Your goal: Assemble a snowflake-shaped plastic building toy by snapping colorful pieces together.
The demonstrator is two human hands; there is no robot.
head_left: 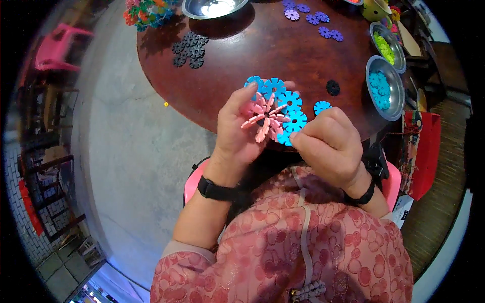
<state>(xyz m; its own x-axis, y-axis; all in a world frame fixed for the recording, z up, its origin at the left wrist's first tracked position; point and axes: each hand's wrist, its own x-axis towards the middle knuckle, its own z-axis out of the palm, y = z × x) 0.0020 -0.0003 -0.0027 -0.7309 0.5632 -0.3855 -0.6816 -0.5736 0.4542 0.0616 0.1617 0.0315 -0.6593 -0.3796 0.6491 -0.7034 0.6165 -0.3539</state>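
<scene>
My left hand [236, 121] is wrapped round a flower-like piece built of notched plastic discs, with pink discs [265, 117] standing out from its middle. Blue snowflake discs [290, 102] run along its far and right sides. At the lower right end of this blue row, my right hand [331, 146] is closed in a pinch on a blue disc [284, 138]. Its fingertips partly cover that disc, and whether it is fully slotted in cannot be made out. A loose blue disc [322, 107] lies on the table just beyond my right knuckles.
The round brown table [242, 55] bears a cluster of black discs [191, 49], a single black disc [333, 88] and several purple discs [313, 19]. Metal bowls of blue discs [380, 91] and green discs [384, 48] stand right. A shiny bowl [214, 16] sits at the far edge.
</scene>
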